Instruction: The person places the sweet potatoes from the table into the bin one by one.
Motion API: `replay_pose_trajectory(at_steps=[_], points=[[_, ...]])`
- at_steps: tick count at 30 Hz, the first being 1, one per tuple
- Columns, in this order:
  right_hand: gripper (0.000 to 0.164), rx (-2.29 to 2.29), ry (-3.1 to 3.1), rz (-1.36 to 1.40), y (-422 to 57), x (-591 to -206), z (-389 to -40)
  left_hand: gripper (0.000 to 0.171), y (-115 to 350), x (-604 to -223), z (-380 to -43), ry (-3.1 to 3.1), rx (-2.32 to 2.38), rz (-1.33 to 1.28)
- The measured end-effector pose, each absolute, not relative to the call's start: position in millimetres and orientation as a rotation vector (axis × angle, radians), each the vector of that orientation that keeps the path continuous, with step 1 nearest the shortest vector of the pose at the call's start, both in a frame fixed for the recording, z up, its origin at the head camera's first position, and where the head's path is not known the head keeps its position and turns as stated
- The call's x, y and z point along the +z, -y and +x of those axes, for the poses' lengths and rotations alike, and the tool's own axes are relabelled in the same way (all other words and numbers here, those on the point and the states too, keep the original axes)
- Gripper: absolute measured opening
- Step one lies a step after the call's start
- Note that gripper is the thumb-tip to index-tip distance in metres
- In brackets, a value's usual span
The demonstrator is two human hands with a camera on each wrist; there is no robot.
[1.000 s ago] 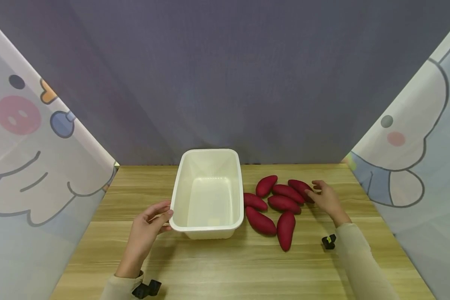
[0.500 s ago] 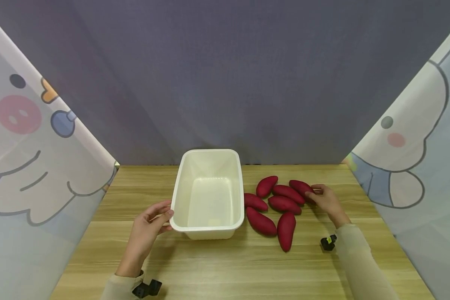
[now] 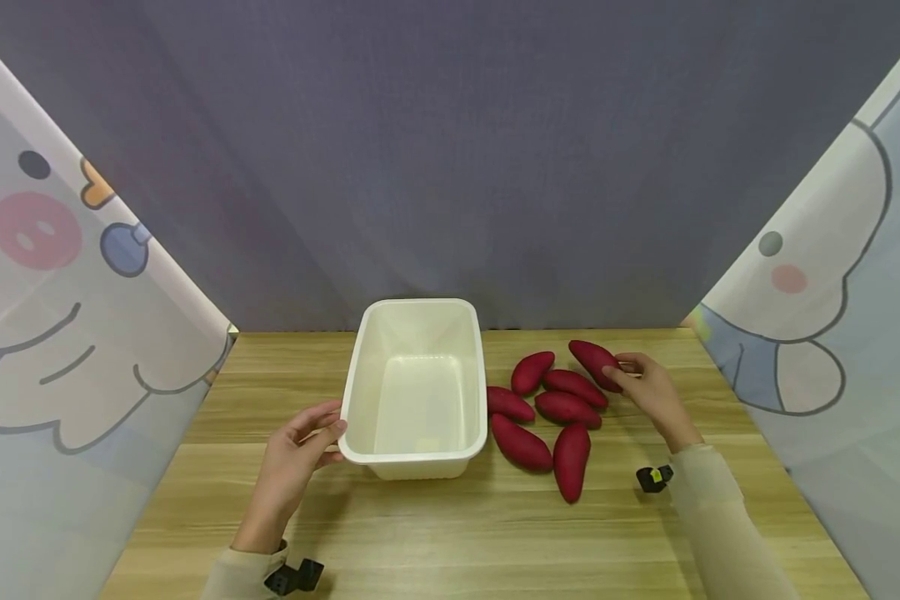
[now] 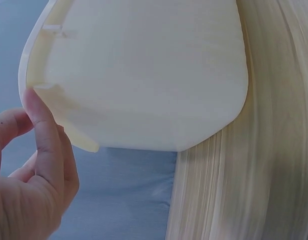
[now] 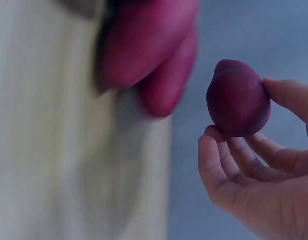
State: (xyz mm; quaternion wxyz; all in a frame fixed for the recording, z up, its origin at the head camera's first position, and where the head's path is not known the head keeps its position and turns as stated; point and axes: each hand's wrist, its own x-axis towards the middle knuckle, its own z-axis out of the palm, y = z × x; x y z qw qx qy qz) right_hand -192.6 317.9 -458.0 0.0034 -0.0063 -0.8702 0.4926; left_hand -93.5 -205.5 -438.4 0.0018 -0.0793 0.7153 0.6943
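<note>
A white plastic basin stands on the wooden table with nothing inside. My left hand pinches its near left rim; in the left wrist view the fingers meet the rim beside the basin's outer wall. To the right of the basin lies a group of dark red sweet potatoes. At the group's far right, my right hand holds one sweet potato by its near end. The right wrist view shows this sweet potato between thumb and fingers, apart from the others.
Two sweet potatoes lie nearer the front and beside the held one's neighbours. A grey curtain hangs behind the table, and printed cartoon cloths flank both sides. Black wrist cameras sit at the sleeves.
My right hand has taken hold of the far right sweet potato and moved it up and slightly left, away from the others. The left hand and basin have stayed in place.
</note>
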Motion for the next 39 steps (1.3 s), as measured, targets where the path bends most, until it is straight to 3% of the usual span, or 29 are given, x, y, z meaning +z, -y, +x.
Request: replay_pose_trajectory(at_steps=[9, 19, 39], points=[[0.062, 1.394, 2.742, 0.133, -272, -401, -187, 0.045, 206, -438, -93, -2.249, 2.173, -0.230], [0.050, 1.430, 2.676, 0.336, -198, -352, -195, 0.045, 207, -438, -94, -2.244, 2.174, -0.213], [0.048, 1.333, 2.771, 0.505, -66, -331, -238, 0.046, 207, -439, -95, -2.264, 2.183, -0.159]])
